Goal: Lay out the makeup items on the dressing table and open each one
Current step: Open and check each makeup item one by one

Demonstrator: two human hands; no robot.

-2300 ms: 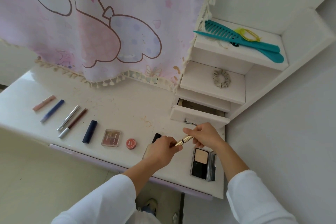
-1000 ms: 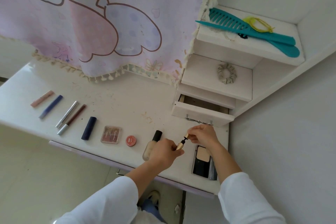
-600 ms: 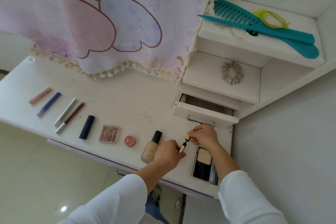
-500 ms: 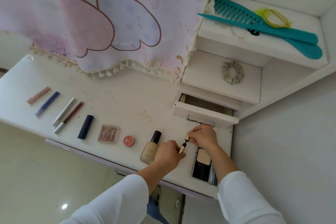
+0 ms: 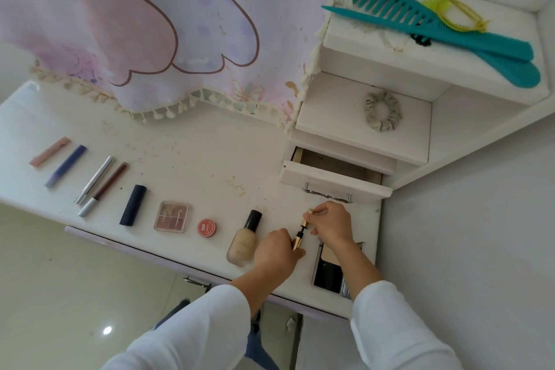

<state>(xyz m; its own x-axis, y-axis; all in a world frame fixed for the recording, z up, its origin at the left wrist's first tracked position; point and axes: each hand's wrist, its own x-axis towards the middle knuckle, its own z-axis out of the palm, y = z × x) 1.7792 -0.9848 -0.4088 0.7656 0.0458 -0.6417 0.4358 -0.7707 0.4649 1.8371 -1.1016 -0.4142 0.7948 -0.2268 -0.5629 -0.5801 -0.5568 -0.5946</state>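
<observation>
My left hand [image 5: 277,251] grips a gold tube [image 5: 298,242] low over the white dressing table [image 5: 186,165]. My right hand [image 5: 332,224] pinches the tube's gold cap [image 5: 306,219], pulled a little way out so a thin black wand [image 5: 301,230] shows between cap and tube. Along the table's front lie a foundation bottle [image 5: 244,239], a small red pot [image 5: 207,227], an eyeshadow palette [image 5: 171,216], a dark blue tube [image 5: 133,204], two slim pencils [image 5: 100,185], a blue stick [image 5: 66,165] and a pink stick [image 5: 49,151]. An open powder compact [image 5: 329,270] lies under my right wrist.
A small drawer [image 5: 335,179] stands pulled out just behind my hands. Stepped shelves above it carry a grey scrunchie [image 5: 383,110], two teal combs [image 5: 426,27] and a yellow clip [image 5: 455,12]. A pink printed cloth [image 5: 150,24] hangs over the mirror area. The wall is close on the right.
The cap and tube, joined 2.3 s ago, have come apart and the black wand now shows between them. My hands have sunk closer to the table.
</observation>
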